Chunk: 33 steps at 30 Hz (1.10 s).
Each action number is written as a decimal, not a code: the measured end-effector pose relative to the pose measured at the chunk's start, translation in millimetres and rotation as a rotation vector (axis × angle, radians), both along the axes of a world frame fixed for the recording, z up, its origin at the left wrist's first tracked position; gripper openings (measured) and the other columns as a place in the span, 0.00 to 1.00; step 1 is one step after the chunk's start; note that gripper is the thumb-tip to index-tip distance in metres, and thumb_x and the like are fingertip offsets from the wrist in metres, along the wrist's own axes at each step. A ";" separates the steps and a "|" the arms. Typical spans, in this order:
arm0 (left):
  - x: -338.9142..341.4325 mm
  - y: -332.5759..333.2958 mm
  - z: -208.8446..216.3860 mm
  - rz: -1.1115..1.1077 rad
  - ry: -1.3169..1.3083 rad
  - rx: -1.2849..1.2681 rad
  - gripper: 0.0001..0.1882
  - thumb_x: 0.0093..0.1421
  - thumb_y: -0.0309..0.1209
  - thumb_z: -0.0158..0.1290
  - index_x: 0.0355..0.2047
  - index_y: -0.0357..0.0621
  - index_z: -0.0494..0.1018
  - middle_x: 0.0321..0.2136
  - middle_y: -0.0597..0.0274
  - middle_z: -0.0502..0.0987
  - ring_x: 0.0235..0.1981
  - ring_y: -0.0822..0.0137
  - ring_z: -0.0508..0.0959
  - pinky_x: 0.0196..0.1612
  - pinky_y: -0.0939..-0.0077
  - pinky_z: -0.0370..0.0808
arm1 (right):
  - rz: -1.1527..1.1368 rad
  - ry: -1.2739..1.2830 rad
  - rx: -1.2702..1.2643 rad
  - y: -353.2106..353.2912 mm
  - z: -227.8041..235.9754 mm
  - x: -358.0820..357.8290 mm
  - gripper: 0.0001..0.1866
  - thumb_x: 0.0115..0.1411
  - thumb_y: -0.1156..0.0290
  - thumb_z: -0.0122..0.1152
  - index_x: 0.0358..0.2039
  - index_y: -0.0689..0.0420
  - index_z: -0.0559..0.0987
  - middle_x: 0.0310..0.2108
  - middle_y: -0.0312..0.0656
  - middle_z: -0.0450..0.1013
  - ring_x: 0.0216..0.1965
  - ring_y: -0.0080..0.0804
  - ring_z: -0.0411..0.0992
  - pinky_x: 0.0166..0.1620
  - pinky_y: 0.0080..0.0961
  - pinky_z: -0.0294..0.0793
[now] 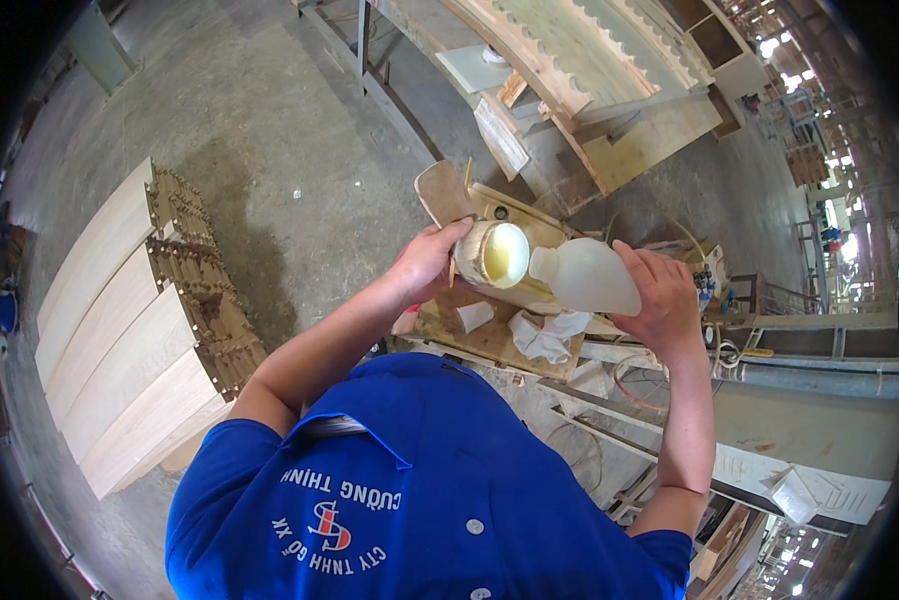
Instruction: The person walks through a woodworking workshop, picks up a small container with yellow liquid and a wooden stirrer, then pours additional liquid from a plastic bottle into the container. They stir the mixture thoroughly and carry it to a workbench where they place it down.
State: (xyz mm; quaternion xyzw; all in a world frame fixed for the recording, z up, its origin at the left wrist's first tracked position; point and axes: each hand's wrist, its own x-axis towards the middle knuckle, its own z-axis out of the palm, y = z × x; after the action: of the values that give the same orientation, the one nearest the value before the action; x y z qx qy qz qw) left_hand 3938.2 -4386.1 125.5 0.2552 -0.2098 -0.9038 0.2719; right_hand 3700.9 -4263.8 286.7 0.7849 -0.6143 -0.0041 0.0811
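My left hand is closed round a cup with a rough, crusted outside and a pale yellowish inside, its mouth tipped to the right. A flat brown piece with rounded corners stands up beside the cup at my left fingers; whether I grip it or it sits against the cup, I cannot tell. In my right hand is a translucent white plastic bottle, lying on its side in the air. Its neck points at the cup's mouth, close to the rim. No stream between them can be made out.
Below my hands is a wooden work surface with crumpled white paper. Curved pale wooden panels are stacked on the floor at the left. A bench with scalloped wooden parts stands ahead. Metal rails run along the right.
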 end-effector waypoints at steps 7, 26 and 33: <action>-3.8 1.0 2.5 0.017 -0.030 0.000 0.20 0.64 0.38 0.38 0.51 0.35 0.61 0.43 0.50 0.73 0.41 0.56 0.76 0.38 0.51 0.78 | -0.006 0.001 -0.024 -2.6 2.5 -4.7 0.37 0.33 0.70 0.65 0.51 0.52 0.69 0.42 0.41 0.70 0.44 0.38 0.69 0.47 0.34 0.65; -7.1 0.0 8.3 0.029 0.009 0.077 0.22 0.65 0.38 0.38 0.51 0.33 0.59 0.44 0.48 0.71 0.41 0.54 0.76 0.40 0.52 0.77 | 0.031 0.029 -0.135 -5.9 -1.0 -12.0 0.37 0.35 0.66 0.66 0.51 0.51 0.69 0.40 0.39 0.70 0.41 0.36 0.69 0.45 0.33 0.65; -5.5 -2.4 4.6 0.017 0.050 0.080 0.21 0.65 0.38 0.38 0.50 0.32 0.59 0.43 0.48 0.72 0.40 0.54 0.77 0.40 0.50 0.77 | 0.018 0.022 -0.171 -6.1 -2.3 -13.3 0.38 0.34 0.66 0.68 0.51 0.51 0.69 0.41 0.39 0.70 0.42 0.37 0.69 0.46 0.33 0.65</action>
State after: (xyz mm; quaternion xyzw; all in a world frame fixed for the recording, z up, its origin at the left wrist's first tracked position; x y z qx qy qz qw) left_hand 3932.7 -4388.5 130.1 0.2448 -0.1645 -0.9152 0.2746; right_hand 3687.6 -4269.9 284.4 0.7805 -0.6044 0.0404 0.1547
